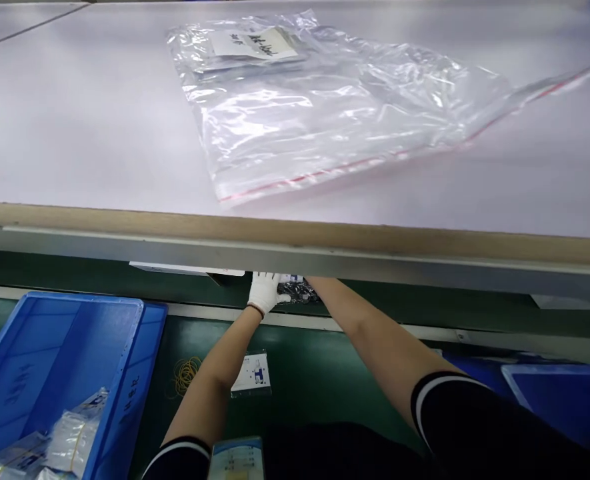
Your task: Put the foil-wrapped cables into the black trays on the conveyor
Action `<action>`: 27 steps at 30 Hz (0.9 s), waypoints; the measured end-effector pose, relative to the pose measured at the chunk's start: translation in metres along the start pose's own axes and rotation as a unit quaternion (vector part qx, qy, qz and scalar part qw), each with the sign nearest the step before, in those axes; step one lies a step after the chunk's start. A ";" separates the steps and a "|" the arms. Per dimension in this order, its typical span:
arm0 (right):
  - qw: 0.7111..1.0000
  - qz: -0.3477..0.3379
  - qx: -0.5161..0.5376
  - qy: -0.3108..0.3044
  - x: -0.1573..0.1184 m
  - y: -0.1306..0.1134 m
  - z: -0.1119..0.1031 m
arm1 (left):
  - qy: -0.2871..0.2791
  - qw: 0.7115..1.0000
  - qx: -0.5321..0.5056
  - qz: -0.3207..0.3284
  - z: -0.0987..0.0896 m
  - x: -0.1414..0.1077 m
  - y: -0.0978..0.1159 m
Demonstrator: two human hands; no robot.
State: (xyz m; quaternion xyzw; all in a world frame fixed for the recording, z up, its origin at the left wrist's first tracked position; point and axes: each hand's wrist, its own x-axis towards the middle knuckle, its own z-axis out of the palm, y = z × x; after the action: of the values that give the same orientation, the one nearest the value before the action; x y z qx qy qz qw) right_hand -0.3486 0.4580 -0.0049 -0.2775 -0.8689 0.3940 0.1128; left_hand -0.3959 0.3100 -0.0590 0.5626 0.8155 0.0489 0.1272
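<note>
1. the shelf [75, 113], a wide pale board with a wooden front edge, spans the whole view above both hands and hides whatever lies past its edge.
2. a big clear bag [335, 113] with a red zip strip lies flat on the shelf, well above and beyond the hands; a white label [255, 43] shows through it at the far end.
3. the green bench [305, 380] runs under both forearms.
4. a blue bin [59, 360] sits on the bench to the left of the left arm, with small clear packets [69, 437] in its near corner.
5. another blue bin [559, 393] lies to the right of the right arm, partly cut off.
6. the left hand [265, 292], in a white glove, reaches under the shelf edge with its fingers curled on a dark packet [299, 291]; how firm the hold is cannot be told.
7. the right hand is hidden under the shelf; only the bare forearm shows, ending at the dark packet, so its grip cannot be told.
8. a small white card [252, 373] in a clear sleeve lies on the bench between the two forearms.
9. a coil of yellow bands [187, 375] lies just left of the left forearm.
</note>
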 end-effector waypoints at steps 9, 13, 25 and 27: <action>0.986 0.056 -0.034 0.154 -0.089 0.040 -0.015 | 0.034 0.998 -0.018 0.053 -0.012 -0.052 0.026; 0.980 0.077 -0.083 0.161 -0.248 0.086 0.014 | 0.052 0.975 -0.088 -0.196 0.003 -0.167 0.012; 0.986 0.108 -0.126 -0.030 -0.449 0.096 0.039 | -0.007 0.853 -0.074 -0.517 0.066 -0.252 0.018; 0.984 0.117 -0.131 -0.018 -0.441 0.097 0.034 | -0.024 0.849 -0.079 -0.521 0.066 -0.247 0.009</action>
State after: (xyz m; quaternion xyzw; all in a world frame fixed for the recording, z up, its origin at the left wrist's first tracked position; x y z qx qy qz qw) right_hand 0.0379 0.2370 -0.0901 -0.3823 -0.8763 0.2927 0.0130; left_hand -0.2876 0.0796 -0.0829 0.0437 0.9790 0.0257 0.1977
